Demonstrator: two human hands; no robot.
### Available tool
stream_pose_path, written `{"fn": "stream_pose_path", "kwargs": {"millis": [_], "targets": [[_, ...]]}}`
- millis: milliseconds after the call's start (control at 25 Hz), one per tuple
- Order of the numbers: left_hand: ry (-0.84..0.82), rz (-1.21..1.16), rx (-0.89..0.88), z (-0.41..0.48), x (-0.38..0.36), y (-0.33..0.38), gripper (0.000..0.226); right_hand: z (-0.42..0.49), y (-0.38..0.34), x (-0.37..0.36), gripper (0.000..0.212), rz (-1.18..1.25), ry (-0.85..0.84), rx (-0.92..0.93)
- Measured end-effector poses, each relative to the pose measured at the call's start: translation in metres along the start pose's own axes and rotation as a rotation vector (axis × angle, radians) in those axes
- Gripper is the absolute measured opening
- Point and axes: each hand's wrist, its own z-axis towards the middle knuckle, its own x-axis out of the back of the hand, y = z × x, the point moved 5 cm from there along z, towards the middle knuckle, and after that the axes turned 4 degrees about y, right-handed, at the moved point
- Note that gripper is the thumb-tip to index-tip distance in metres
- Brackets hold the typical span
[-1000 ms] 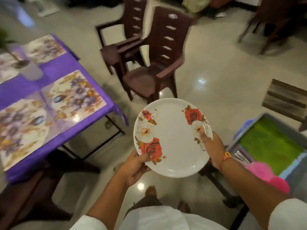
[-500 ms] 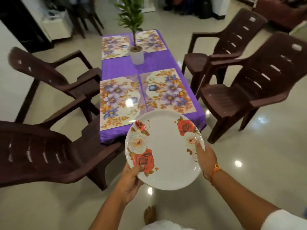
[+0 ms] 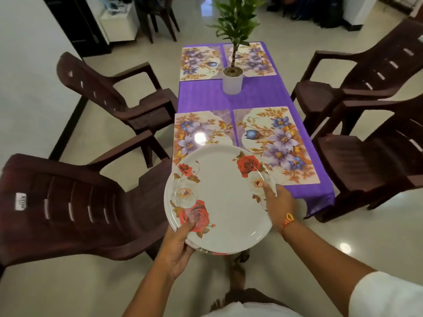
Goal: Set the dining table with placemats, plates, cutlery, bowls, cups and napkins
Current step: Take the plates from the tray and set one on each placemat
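At the far left stands a brown chair (image 3: 68,207), close beside our way to the tabletop (image 3: 194,97), so we should pass its armrest without touching it. Our left hand (image 3: 180,245) grips the near-left rim of the plate (image 3: 219,197). The thumb lies on top over a red rose and the fingers go below, where we cannot see them. The plate is in the air before the near end of the tabletop and rests on nothing yet. From our view it hides the near corner of the near-left placemat (image 3: 201,131). Under the plate's near edge a second rim seems to show, so it may be a small stack, but we cannot tell for sure. Further back, in the middle of the tabletop, is a potted plant (image 3: 232,81), which we should not knock when we reach over. Our right hand (image 3: 278,204) pinches the right rim, with the thumb on the pale flower. We judge that the step in hand is to bring the plate to a placemat and lay it down. To do this well, we hold it level with both hands and lower it flat onto the middle of the mat. If more plates are below, one hand should support them while the other takes off the top one. The near-right placemat (image 3: 277,143) also waits for a plate, and the chairs on the right (image 3: 366,161) stand near that side.
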Motion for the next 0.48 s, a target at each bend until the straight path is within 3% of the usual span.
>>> {"fn": "stream_pose_path", "kwargs": {"millis": [480], "targets": [[0.184,-0.142,-0.036,0.053,0.012,0.040,0.052,0.065,-0.042,-0.064,0.049,-0.059,-0.130,0.045]]}}
